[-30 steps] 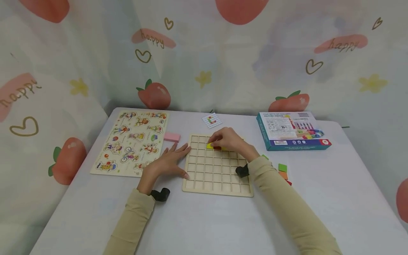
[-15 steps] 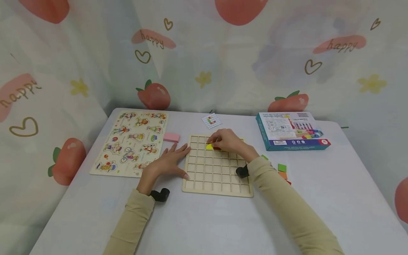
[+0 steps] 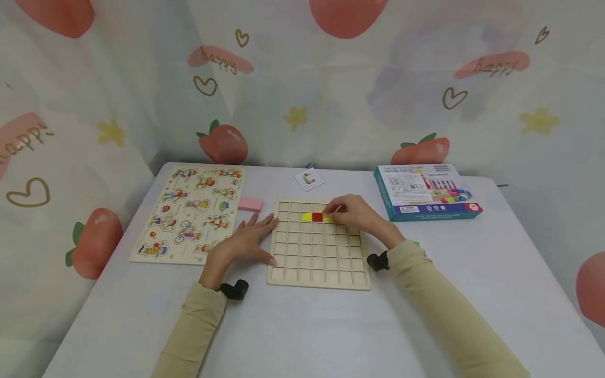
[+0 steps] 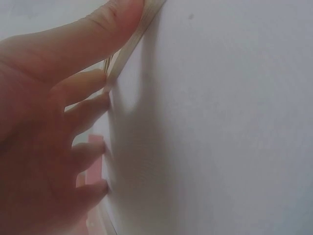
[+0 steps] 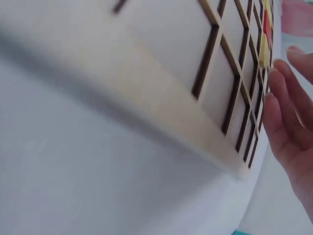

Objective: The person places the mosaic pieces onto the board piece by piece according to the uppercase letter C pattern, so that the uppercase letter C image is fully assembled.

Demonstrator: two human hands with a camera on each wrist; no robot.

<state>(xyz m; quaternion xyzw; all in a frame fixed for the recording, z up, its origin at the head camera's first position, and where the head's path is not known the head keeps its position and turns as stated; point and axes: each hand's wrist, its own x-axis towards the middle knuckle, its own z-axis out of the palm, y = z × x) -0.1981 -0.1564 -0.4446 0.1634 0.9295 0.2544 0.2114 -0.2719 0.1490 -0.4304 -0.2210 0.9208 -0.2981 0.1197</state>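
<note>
A wooden grid board [image 3: 319, 261] lies mid-table. In its upper part sit a red square tile [image 3: 317, 217] and, on its left, a yellow tile with a curved side [image 3: 306, 217]; a second yellow tile [image 3: 327, 218] on the right is partly covered by my right hand [image 3: 356, 214]. The right wrist view has that hand's fingers loosely bent over the grid, thumb apart from the index finger, close to the yellow tile [image 5: 264, 51]. My left hand [image 3: 243, 245] is spread, its thumb and fingertips at the board's left edge, as the left wrist view also has it.
Left of the board lies a picture puzzle [image 3: 194, 215] with a pink block [image 3: 250, 204] beside it. A small pattern card [image 3: 309, 179] lies behind the board, a boxed set [image 3: 427, 194] at the back right. Green tile [image 3: 416, 243] peeks out behind the right sleeve.
My right hand has shifted right along the row, uncovering the red tile and part of the right yellow one. The left hand stays at the board's edge. The head view has turned slightly.
</note>
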